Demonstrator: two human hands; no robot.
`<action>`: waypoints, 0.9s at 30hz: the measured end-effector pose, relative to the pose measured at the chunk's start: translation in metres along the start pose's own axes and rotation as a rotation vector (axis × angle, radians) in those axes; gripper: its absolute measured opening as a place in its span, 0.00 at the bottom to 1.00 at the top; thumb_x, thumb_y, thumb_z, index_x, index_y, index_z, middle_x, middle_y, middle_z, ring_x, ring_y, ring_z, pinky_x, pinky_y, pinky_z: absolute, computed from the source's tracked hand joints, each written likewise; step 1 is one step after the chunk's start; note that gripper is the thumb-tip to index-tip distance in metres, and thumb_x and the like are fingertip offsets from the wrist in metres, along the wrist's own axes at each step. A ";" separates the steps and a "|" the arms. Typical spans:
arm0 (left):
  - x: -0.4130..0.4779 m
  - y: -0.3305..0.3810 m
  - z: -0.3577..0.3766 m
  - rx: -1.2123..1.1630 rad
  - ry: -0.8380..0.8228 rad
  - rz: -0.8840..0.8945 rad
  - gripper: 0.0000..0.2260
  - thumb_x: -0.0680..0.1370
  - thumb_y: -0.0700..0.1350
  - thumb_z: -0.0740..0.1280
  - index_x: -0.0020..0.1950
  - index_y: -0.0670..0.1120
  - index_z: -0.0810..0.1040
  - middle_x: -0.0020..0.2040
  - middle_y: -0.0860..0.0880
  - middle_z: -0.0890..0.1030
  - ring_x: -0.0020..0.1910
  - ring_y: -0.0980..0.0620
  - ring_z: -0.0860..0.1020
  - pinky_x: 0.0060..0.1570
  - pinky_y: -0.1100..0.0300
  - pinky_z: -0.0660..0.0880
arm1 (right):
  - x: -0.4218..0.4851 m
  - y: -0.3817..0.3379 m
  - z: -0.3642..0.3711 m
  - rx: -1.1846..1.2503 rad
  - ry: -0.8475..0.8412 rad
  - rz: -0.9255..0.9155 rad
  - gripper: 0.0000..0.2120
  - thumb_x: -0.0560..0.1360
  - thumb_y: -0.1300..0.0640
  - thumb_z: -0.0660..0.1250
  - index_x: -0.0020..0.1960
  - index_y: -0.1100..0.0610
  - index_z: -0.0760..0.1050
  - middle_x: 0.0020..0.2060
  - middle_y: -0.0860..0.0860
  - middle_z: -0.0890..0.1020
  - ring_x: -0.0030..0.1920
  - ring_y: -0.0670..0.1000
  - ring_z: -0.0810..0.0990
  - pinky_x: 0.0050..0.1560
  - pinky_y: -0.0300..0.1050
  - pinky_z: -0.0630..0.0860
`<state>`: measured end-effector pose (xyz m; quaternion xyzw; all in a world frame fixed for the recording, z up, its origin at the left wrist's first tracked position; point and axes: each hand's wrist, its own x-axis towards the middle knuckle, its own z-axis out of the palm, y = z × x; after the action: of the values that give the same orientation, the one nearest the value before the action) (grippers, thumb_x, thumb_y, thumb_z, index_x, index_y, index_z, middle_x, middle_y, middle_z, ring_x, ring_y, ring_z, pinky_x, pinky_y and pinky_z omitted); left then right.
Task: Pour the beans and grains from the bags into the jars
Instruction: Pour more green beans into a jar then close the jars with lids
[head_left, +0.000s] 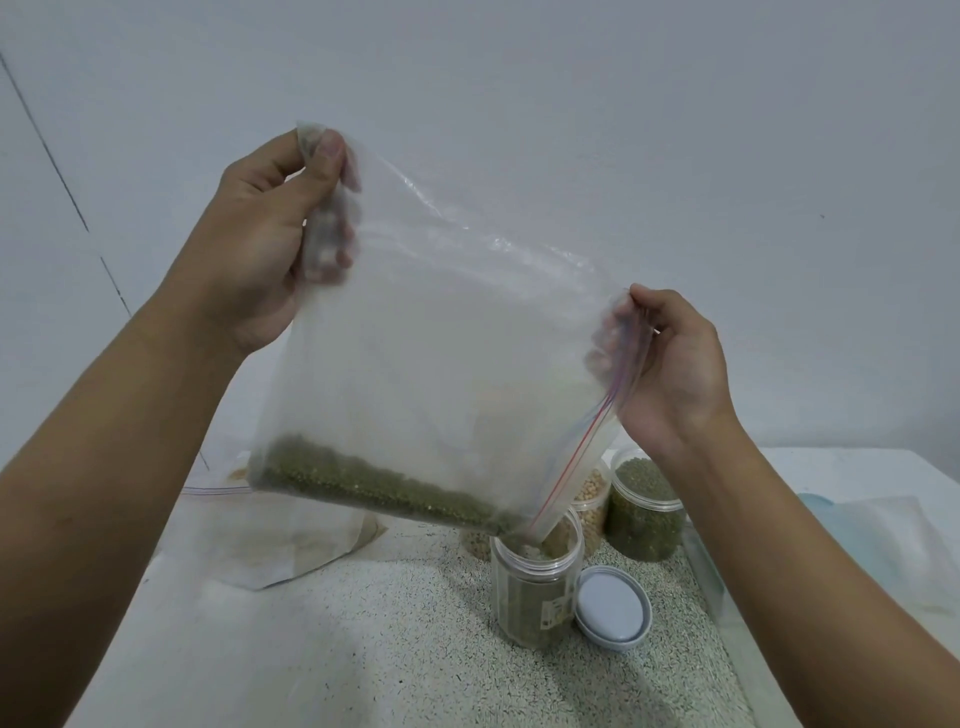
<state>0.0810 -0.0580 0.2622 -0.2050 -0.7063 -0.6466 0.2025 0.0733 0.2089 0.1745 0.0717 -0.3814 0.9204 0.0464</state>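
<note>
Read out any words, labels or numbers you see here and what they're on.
Nothing can be read.
Front jar: small sticker, too blurred to read.
Bag: no print, only red and blue zip lines.
Lid: blank.

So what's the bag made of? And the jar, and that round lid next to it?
The bag is most likely thin, soft plastic: it crinkles, shines, and the beans show through it. The jar is clear and stiff, probably plastic, though glass is possible; its contents show through the wall. The lid looks smooth, matte and pale grey-blue, likely plastic.
</note>
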 end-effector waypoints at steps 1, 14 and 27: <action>0.000 0.001 0.000 0.001 0.000 0.001 0.11 0.84 0.52 0.62 0.44 0.50 0.75 0.34 0.50 0.73 0.30 0.52 0.72 0.32 0.59 0.66 | 0.001 0.000 0.000 0.000 0.000 -0.002 0.18 0.80 0.58 0.61 0.31 0.53 0.74 0.30 0.47 0.77 0.29 0.48 0.70 0.28 0.40 0.65; 0.005 0.002 -0.002 0.004 0.012 0.009 0.12 0.84 0.52 0.63 0.43 0.51 0.75 0.34 0.51 0.74 0.30 0.53 0.72 0.32 0.60 0.68 | 0.006 0.001 0.004 -0.001 -0.015 -0.004 0.21 0.81 0.58 0.61 0.30 0.53 0.75 0.30 0.47 0.77 0.29 0.48 0.71 0.29 0.40 0.64; 0.010 -0.002 0.002 -0.011 0.003 0.016 0.11 0.84 0.52 0.63 0.43 0.50 0.75 0.33 0.51 0.74 0.31 0.53 0.72 0.32 0.61 0.68 | 0.013 0.003 -0.001 0.001 -0.004 -0.012 0.17 0.80 0.58 0.61 0.32 0.53 0.75 0.30 0.47 0.77 0.30 0.48 0.72 0.29 0.41 0.65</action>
<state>0.0715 -0.0563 0.2661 -0.2111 -0.7006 -0.6492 0.2077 0.0605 0.2079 0.1744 0.0759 -0.3806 0.9202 0.0510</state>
